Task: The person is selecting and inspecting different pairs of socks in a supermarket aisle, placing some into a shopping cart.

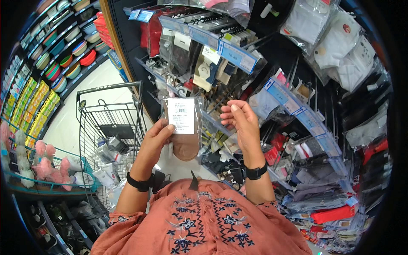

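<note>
A clear plastic packet of brown hosiery [186,146], with a white printed label on its upper part, is pinched at its left edge by my left hand [159,133], the thumb lying over the label's corner. To the right of the packet, my right hand [242,119] is raised with curved fingers and holds nothing; it does not touch the packet. Just beyond both hands hang packaged socks [205,71] on metal hooks with blue-edged price strips [237,55].
A black wire shopping cart [110,86] holding several packets stands at the left. Shelves of stacked bowls [87,58] are farther left, above a teal-rimmed bin [47,186] of pink plush items. Racks of packaged socks and garments [341,54] extend along the right.
</note>
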A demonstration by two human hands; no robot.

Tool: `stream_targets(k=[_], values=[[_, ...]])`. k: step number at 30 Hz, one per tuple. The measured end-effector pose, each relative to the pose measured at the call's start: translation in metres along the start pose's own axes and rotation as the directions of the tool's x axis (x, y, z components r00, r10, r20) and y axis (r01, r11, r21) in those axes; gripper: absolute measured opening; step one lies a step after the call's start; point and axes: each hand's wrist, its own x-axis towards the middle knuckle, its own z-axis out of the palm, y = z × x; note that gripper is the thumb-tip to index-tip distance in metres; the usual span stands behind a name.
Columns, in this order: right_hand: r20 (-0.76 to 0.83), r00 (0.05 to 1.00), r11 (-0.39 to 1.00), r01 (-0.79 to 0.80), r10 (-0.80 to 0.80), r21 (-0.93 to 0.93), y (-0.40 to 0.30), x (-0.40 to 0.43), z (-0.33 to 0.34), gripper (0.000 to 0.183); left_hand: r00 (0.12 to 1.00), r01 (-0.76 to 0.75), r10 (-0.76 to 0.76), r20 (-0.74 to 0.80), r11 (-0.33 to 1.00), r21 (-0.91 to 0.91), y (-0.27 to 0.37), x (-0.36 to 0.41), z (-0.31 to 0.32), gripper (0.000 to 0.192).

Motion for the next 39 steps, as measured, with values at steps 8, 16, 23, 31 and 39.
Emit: stream_targets(k=[8,16,23,31,39], values=[[0.008,0.949,0.948,0.316,-0.316,0.041,-0.035,0.016,0.018,0.045,0.999,0.008,-0.009,0.053,1.000,0.006,0.002,0.016,0.015,0.032],[-0.032,0.926,0.923,0.378,-0.377,0.068,-0.048,0.025,0.035,0.041,0.995,-0.027,0.029,0.092,0.999,-0.025,0.002,0.035,-0.002,0.032],[-0.134,0.915,0.916,0.392,-0.380,0.079,-0.047,0.028,0.045,0.035,0.994,0.003,-0.006,0.109,1.000,0.021,0.020,0.039,-0.008,0.031],[-0.204,0.894,0.906,0.418,-0.399,0.063,-0.045,0.029,0.053,0.033,0.981,0.049,-0.061,0.184,0.997,0.065,0.021,0.056,-0.030,0.033],[-0.237,0.888,0.907,0.417,-0.395,0.051,-0.045,0.030,0.055,0.031,0.978,0.052,-0.064,0.200,0.996,0.066,0.020,0.066,-0.030,0.032]])
